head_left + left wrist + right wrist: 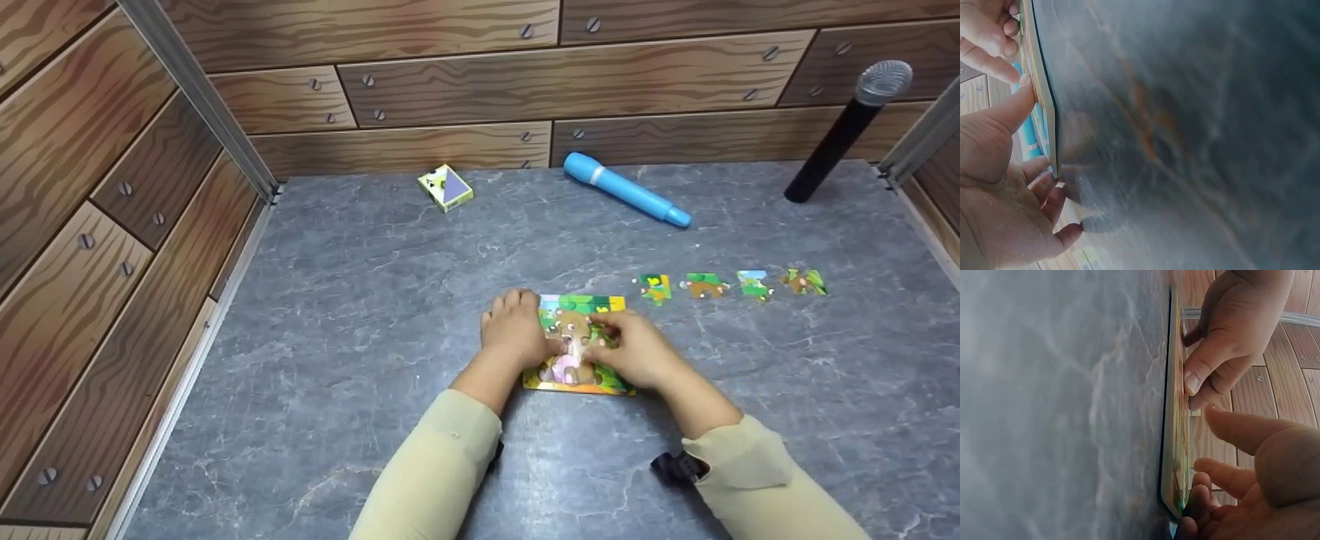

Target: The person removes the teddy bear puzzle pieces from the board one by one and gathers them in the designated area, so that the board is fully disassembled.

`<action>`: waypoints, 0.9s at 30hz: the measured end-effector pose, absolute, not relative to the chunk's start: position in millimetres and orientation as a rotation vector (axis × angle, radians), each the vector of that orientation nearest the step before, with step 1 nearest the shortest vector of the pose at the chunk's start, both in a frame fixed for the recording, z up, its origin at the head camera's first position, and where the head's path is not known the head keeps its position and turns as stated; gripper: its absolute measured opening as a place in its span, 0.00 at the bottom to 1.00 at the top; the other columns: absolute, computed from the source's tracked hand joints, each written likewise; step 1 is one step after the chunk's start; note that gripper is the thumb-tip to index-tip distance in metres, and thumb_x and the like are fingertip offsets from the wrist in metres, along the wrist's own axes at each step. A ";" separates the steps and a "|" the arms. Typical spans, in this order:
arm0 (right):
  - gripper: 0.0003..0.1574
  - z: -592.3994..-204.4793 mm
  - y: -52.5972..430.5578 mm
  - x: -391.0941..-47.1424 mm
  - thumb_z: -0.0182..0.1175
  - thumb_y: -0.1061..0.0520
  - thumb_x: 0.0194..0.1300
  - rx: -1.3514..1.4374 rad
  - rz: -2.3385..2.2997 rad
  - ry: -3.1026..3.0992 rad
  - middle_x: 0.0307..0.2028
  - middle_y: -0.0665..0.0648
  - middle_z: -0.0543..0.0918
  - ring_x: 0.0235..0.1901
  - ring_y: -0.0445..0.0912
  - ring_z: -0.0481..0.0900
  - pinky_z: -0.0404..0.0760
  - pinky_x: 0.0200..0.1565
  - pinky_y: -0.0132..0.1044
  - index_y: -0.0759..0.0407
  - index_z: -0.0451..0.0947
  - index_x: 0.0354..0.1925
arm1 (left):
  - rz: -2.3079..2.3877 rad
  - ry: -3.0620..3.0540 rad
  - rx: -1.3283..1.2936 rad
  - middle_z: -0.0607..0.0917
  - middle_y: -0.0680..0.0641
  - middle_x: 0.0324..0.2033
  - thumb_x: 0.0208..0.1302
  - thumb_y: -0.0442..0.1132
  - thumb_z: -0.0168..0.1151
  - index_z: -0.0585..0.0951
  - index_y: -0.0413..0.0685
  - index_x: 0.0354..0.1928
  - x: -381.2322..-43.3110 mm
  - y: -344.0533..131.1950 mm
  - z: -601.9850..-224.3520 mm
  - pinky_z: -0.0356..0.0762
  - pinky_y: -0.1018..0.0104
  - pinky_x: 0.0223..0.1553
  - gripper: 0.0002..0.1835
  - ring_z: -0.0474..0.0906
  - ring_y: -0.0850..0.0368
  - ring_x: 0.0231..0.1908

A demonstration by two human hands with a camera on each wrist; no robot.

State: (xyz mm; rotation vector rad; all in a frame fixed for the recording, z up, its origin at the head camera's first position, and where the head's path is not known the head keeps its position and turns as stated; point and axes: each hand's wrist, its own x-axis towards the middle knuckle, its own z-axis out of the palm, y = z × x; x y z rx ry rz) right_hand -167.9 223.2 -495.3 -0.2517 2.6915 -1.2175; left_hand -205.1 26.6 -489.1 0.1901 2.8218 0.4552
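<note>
Steady the puzzle board (577,388), on the bench (300,375) just below the head view's centre, with the left hand (515,330), fingers apart. With the right hand (637,349), fingers likewise apart, align piece outlines before pressing evenly.

Puzzle (574,325) on table (360,300), L hand (516,330) at its L side, R hand (639,349) at its R; 4 pcs (705,286) in row, R & slightly behind. Near back wall (465,94), L to R: box (448,187), tube (632,193), mic (840,142).
</note>
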 end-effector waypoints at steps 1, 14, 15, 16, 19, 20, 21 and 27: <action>0.37 -496.6 223.1 -168.0 0.75 0.58 0.64 -0.256 -1.203 2.695 0.52 0.70 0.81 0.51 0.60 0.79 0.77 0.57 0.60 0.75 0.76 0.65 | 0.453 2.819 0.189 0.69 0.47 0.72 0.61 0.66 0.75 0.69 0.50 0.76 -205.4 26.7 -489.5 0.62 0.49 0.70 0.48 0.62 0.46 0.71; 0.31 -501.2 220.9 -167.4 0.77 0.60 0.62 -0.224 -1.172 2.727 0.50 0.66 0.81 0.52 0.60 0.80 0.77 0.57 0.59 0.70 0.82 0.61 | 0.455 2.837 0.243 0.68 0.45 0.73 0.62 0.65 0.74 0.68 0.48 0.78 -202.2 23.7 -486.8 0.62 0.48 0.70 0.49 0.62 0.45 0.72; 0.31 -501.0 220.7 -167.2 0.77 0.60 0.62 -0.218 -1.176 2.726 0.50 0.66 0.81 0.51 0.59 0.80 0.77 0.57 0.59 0.70 0.82 0.61 | 0.466 2.833 0.246 0.68 0.45 0.74 0.63 0.64 0.74 0.68 0.48 0.78 -202.1 23.5 -487.2 0.61 0.48 0.71 0.49 0.62 0.45 0.72; 0.31 -500.8 220.4 -166.8 0.77 0.60 0.62 -0.211 -1.178 2.724 0.49 0.65 0.81 0.51 0.59 0.80 0.77 0.57 0.58 0.70 0.82 0.61 | 0.479 2.827 0.252 0.68 0.45 0.74 0.63 0.64 0.73 0.68 0.48 0.78 -202.1 23.2 -487.1 0.60 0.48 0.72 0.48 0.62 0.45 0.73; 0.31 -500.9 220.1 -165.6 0.77 0.61 0.62 -0.191 -1.188 2.719 0.49 0.65 0.81 0.50 0.58 0.80 0.77 0.57 0.58 0.70 0.82 0.61 | 0.505 2.812 0.275 0.67 0.45 0.76 0.66 0.61 0.72 0.69 0.49 0.78 -202.3 21.9 -485.8 0.59 0.47 0.72 0.45 0.61 0.44 0.74; 0.32 -501.2 220.2 -165.2 0.77 0.61 0.62 -0.187 -1.191 2.719 0.49 0.65 0.81 0.50 0.58 0.80 0.77 0.57 0.58 0.70 0.81 0.61 | 0.512 2.807 0.283 0.67 0.46 0.76 0.66 0.59 0.72 0.70 0.49 0.78 -202.7 21.4 -485.5 0.60 0.47 0.72 0.44 0.61 0.44 0.74; 0.32 -501.4 220.2 -164.9 0.77 0.61 0.62 -0.186 -1.192 2.720 0.49 0.65 0.81 0.50 0.58 0.80 0.77 0.57 0.58 0.70 0.81 0.61 | 0.520 2.805 0.290 0.67 0.46 0.76 0.67 0.58 0.72 0.71 0.50 0.78 -203.0 20.9 -485.4 0.60 0.47 0.72 0.42 0.62 0.44 0.74; 0.32 -503.3 220.6 -164.3 0.78 0.60 0.61 -0.177 -1.218 2.708 0.50 0.66 0.81 0.51 0.59 0.80 0.77 0.58 0.58 0.70 0.82 0.61 | 0.508 2.807 0.299 0.69 0.46 0.75 0.67 0.56 0.72 0.72 0.51 0.77 -203.7 20.1 -485.2 0.63 0.47 0.70 0.40 0.64 0.45 0.73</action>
